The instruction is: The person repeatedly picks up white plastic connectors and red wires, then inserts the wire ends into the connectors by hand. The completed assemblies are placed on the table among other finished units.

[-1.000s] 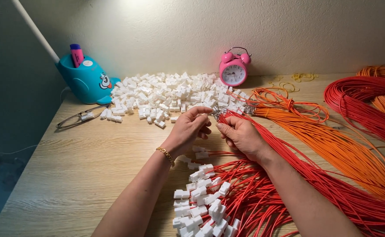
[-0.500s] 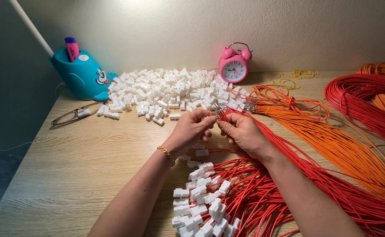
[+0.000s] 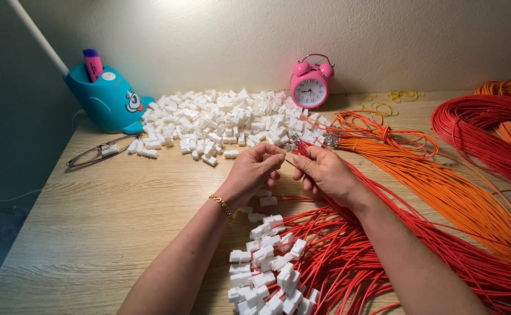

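Head view. Left hand (image 3: 254, 170): raised above the table (image 3: 104, 221), fingers pinched together at the tips; whatever sits between them is too small to make out. A gold bracelet (image 3: 222, 206) circles its wrist.

Right hand (image 3: 324, 173): just beside the left, fingertips almost meeting it, pinched on a red wire (image 3: 293, 165) near its metal end.

Beyond both hands: a heap of white plastic connectors (image 3: 220, 122); behind the heap, a pink alarm clock (image 3: 310, 86).

Below the hands, toward the person: red wires with white connectors fitted (image 3: 267, 262), lying in a cluster.

Right of the right hand: a bundle of orange wires (image 3: 442, 186), then coils of red wire (image 3: 483, 134).

Far left of the left hand: a teal whale-shaped holder (image 3: 106, 99) and a pair of glasses (image 3: 95, 153).
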